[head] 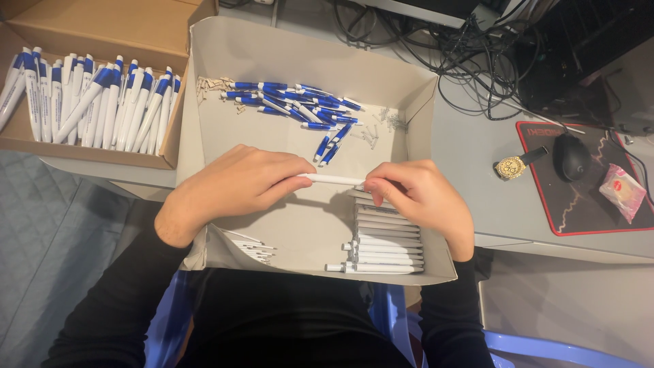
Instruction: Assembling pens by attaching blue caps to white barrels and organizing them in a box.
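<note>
Left hand (235,182): it lay in the middle of the frame, knuckles up, fingers curled to the right; its grip was clenched on the left end of one white pen barrel (332,179).
Right hand (417,193): it was right of centre, fingers bent to the left; its grip pinched the right end of the same barrel.
White pen barrel: one piece, held level between the two hands, above the floor of the open grey box (293,225).
Stacked white barrels (385,238): about ten, lying side by side in the lower right part of the box, just under the right hand.
Blue and white pen parts (296,102): a loose heap in the upper part of the box; too many and too mixed to count exactly.
Thin refills (252,247): a few, in the lower left corner of the box.
Finished pens (88,99): roughly twenty-five, white with blue tops, in the cardboard box (102,27) at the upper left.
Counter (490,197): grey, at the right; it carried one wristwatch (512,165), one black mouse (571,157) on one mouse pad (586,218), and one pink packet (621,191).
</note>
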